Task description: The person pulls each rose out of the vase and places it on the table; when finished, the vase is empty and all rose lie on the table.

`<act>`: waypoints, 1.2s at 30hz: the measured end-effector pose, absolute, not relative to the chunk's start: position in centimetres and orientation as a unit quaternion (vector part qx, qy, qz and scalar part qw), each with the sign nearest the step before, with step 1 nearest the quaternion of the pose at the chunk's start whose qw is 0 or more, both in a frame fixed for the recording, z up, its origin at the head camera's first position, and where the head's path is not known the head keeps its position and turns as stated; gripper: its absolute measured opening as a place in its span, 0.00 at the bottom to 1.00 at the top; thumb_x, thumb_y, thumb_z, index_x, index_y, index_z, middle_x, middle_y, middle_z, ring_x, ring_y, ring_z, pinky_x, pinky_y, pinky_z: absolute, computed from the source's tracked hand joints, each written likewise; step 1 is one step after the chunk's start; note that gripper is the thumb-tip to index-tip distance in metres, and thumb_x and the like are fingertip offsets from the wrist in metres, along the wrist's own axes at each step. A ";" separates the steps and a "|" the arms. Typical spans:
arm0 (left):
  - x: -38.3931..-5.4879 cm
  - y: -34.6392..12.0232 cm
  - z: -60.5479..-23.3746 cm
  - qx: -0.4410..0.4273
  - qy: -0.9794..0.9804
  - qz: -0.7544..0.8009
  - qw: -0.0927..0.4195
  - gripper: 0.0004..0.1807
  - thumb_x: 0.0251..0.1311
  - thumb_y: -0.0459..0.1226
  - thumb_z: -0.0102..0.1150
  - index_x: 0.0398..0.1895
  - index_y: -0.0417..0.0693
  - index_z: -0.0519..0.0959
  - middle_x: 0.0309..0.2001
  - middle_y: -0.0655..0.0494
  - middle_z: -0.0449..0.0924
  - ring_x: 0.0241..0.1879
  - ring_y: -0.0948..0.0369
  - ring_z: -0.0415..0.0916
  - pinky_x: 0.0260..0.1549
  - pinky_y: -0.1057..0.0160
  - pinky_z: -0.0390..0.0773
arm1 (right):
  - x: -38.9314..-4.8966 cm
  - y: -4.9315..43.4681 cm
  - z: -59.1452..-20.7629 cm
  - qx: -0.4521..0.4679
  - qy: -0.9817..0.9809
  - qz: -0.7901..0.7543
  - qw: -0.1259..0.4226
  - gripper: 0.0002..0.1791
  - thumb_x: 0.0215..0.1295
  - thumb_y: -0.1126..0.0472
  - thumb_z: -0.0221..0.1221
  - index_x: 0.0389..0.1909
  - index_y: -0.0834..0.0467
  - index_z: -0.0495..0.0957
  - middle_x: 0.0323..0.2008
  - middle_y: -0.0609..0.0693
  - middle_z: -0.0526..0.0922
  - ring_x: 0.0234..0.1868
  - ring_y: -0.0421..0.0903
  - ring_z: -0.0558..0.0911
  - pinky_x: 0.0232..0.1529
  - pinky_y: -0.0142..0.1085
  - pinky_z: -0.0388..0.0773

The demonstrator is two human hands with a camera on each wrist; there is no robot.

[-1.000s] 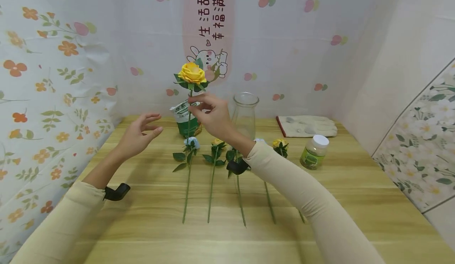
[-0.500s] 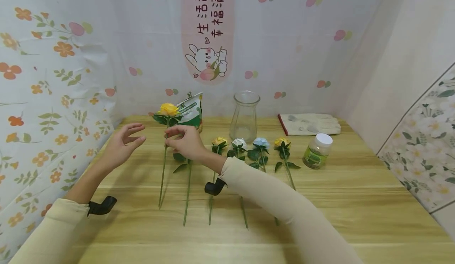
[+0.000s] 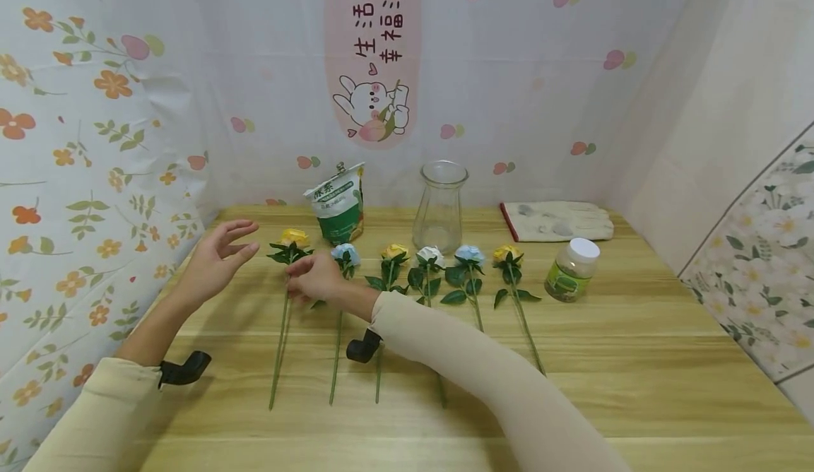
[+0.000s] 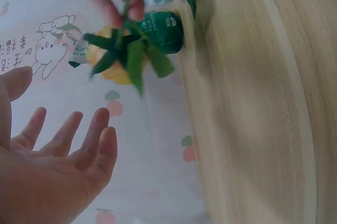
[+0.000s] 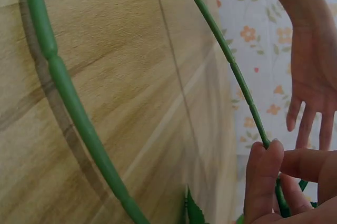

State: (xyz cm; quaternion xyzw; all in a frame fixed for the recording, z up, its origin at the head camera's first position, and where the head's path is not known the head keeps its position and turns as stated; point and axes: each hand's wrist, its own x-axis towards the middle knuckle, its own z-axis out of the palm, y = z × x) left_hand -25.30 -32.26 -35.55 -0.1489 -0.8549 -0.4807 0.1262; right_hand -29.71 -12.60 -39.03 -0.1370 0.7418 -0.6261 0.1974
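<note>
My right hand [image 3: 316,278] pinches the green stem of a yellow rose [image 3: 295,239] at the left end of a row of roses. In the right wrist view, thumb and fingers close on the stem [image 5: 231,63], which runs above the wooden table. The bloom points toward the back wall. My left hand [image 3: 216,260] is held in the air left of this rose, fingers spread and holding nothing; the left wrist view shows its palm [image 4: 58,176] beside the bloom. Nearest to the right is a blue rose [image 3: 346,254], its stem partly hidden behind my right hand.
Farther right lie a yellow rose [image 3: 395,251], a white rose [image 3: 431,256], a blue rose [image 3: 470,254] and another yellow rose [image 3: 507,254]. Behind stand a green-white pouch [image 3: 340,210] and a glass vase [image 3: 439,210]. Gloves [image 3: 559,222] and a white-lidded jar [image 3: 572,272] are at right.
My right hand has brought the yellow rose down and left, from upright in front of the pouch to low over the table's left part. My left hand has shifted slightly left, staying empty.
</note>
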 end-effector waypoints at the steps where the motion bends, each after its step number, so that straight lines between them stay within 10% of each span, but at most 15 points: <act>1: -25.3 -32.3 -35.5 -0.149 -0.855 -0.480 0.125 0.28 0.74 0.37 0.51 0.70 0.31 0.60 0.68 0.31 0.64 0.48 0.78 0.71 0.42 0.79 0.74 | -29.7 -12.7 -39.1 -0.130 0.744 -0.623 0.203 0.13 0.60 0.76 0.63 0.46 0.68 0.83 0.29 0.53 0.85 0.29 0.52 0.87 0.27 0.40 0.85; 16: -25.1 -32.5 -35.9 -0.136 -0.856 -0.485 0.117 0.28 0.74 0.41 0.51 0.70 0.34 0.61 0.68 0.32 0.64 0.48 0.78 0.71 0.42 0.78 0.74 | -28.7 -14.8 -40.3 -0.101 0.770 -0.592 0.217 0.05 0.60 0.75 0.64 0.35 0.67 0.85 0.19 0.55 0.85 0.21 0.50 0.86 0.19 0.33 0.80; 20: -25.0 -32.6 -36.0 -0.130 -0.859 -0.483 0.115 0.28 0.75 0.42 0.51 0.70 0.35 0.61 0.69 0.34 0.65 0.55 0.60 0.75 0.42 0.78 0.74 | -28.6 -15.3 -40.6 -0.094 0.777 -0.581 0.221 0.04 0.59 0.75 0.63 0.32 0.66 0.85 0.18 0.56 0.84 0.22 0.51 0.86 0.17 0.31 0.78; 27: -24.9 -32.9 -36.1 -0.130 -0.858 -0.483 0.120 0.28 0.75 0.41 0.50 0.70 0.34 0.61 0.68 0.33 0.64 0.54 0.63 0.75 0.42 0.78 0.74 | -28.7 -15.4 -40.5 -0.102 0.783 -0.570 0.229 0.04 0.59 0.76 0.63 0.32 0.66 0.84 0.17 0.56 0.83 0.22 0.51 0.86 0.18 0.32 0.80; 31: -24.8 -33.0 -36.1 -0.125 -0.859 -0.483 0.116 0.28 0.75 0.42 0.50 0.70 0.35 0.61 0.69 0.35 0.64 0.59 0.41 0.71 0.42 0.78 0.73 | -28.9 -15.6 -40.4 -0.128 0.794 -0.548 0.230 0.04 0.60 0.76 0.62 0.33 0.67 0.84 0.17 0.56 0.84 0.20 0.48 0.85 0.19 0.34 0.81; 36: -24.8 -33.3 -36.2 -0.119 -0.859 -0.485 0.113 0.29 0.75 0.43 0.50 0.71 0.37 0.61 0.69 0.36 0.64 0.56 0.60 0.75 0.42 0.77 0.74 | -29.0 -15.7 -40.5 -0.152 0.797 -0.535 0.235 0.05 0.62 0.75 0.62 0.36 0.67 0.84 0.20 0.56 0.84 0.23 0.49 0.86 0.22 0.35 0.82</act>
